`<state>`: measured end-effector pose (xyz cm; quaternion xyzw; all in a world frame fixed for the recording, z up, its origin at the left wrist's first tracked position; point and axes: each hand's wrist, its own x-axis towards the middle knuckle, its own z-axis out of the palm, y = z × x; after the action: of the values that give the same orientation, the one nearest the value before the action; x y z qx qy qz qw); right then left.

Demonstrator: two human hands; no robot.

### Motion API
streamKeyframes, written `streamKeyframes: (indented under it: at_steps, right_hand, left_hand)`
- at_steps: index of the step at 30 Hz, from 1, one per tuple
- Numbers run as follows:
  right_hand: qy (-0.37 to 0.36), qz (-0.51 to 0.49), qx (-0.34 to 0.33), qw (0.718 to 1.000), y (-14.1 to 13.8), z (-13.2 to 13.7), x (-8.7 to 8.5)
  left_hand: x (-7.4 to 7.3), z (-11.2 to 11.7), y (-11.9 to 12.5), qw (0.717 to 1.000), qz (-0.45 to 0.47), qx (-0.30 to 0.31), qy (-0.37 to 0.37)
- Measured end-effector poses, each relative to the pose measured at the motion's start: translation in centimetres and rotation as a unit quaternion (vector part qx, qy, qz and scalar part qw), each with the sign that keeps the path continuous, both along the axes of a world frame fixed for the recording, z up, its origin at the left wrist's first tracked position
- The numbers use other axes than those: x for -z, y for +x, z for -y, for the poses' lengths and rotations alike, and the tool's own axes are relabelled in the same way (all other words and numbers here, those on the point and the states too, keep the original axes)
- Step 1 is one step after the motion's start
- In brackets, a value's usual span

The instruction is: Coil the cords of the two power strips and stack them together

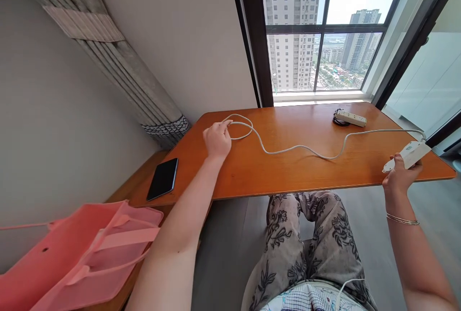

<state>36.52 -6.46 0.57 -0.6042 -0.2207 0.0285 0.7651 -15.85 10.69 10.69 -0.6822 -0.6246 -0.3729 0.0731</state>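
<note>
Near the far left part of the wooden desk (281,176), my left hand (217,140) pinches a white cable (298,146) close to a loose loop. From there the cable snakes across the desktop to the right. It joins the end of a white power strip (412,154), which my right hand (401,174) grips by its side at the desk's right front edge. The strip is tilted and held up off the wood. My left fingers hide the cable's end, so I cannot tell whether a plug is there.
A second, cream power strip (351,118) with a dark cord lies at the back right. A black phone (163,179) rests on the left. At lower left stands a pink bag (90,248). Behind the desk are a window (324,28) and a grey curtain (118,61).
</note>
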Motion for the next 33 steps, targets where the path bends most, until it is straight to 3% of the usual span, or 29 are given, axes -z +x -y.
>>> streamKeyframes:
  at_steps: [3, 6, 7, 9, 11, 13, 16, 20, 24, 27, 30, 33]
  right_hand:
    - [0.039, -0.031, 0.015, 0.999, -0.3, 0.1, 0.3]
    - [0.030, -0.014, -0.046, 0.998, -1.5, 0.0, 0.2]
    - [0.026, -0.001, -0.061, 0.998, -2.0, -0.1, 0.1]
    - [0.020, 0.025, -0.079, 0.996, -2.7, -0.5, -0.2]
    - [0.013, 0.043, -0.087, 0.995, -3.1, -0.8, -0.5]
    - [-0.002, 0.061, -0.086, 0.994, -3.2, -1.0, -0.9]
    - [-0.040, 0.108, -0.074, 0.991, -2.7, -0.8, -1.3]
    - [-0.126, 0.192, -0.077, 0.970, -0.7, 0.2, -1.8]
    - [-0.258, 0.303, -0.096, 0.912, 2.1, 0.8, -2.3]
    - [-0.350, 0.414, -0.106, 0.834, 4.1, 0.7, -3.1]
    - [-0.418, 0.499, -0.102, 0.752, 6.0, 0.6, -4.0]
    - [-0.456, 0.533, -0.087, 0.707, 7.8, 0.5, -4.6]
  left_hand:
    - [-0.7, -1.4, -3.1, 0.997, 0.024, -0.068, 0.006]
    - [-0.1, -1.0, -2.3, 0.995, 0.027, -0.079, 0.049]
    - [0.3, -0.5, -1.2, 0.996, 0.011, -0.058, 0.071]
    - [1.6, 0.8, 2.0, 0.993, -0.068, 0.057, 0.078]
    - [3.0, 1.8, 5.4, 0.969, -0.160, 0.183, 0.032]
    - [4.4, 2.2, 8.0, 0.948, -0.208, 0.240, -0.032]
    - [5.6, 1.5, 9.0, 0.941, -0.231, 0.212, -0.123]
    - [5.3, -0.3, 5.9, 0.939, -0.229, 0.158, -0.203]
    - [3.9, -1.2, 1.1, 0.949, -0.203, 0.103, -0.220]
    - [3.0, -1.6, -2.5, 0.955, -0.197, 0.045, -0.218]
    - [2.7, -2.1, -5.5, 0.939, -0.223, -0.010, -0.263]
    - [3.0, -2.3, -6.9, 0.935, -0.203, -0.012, -0.290]
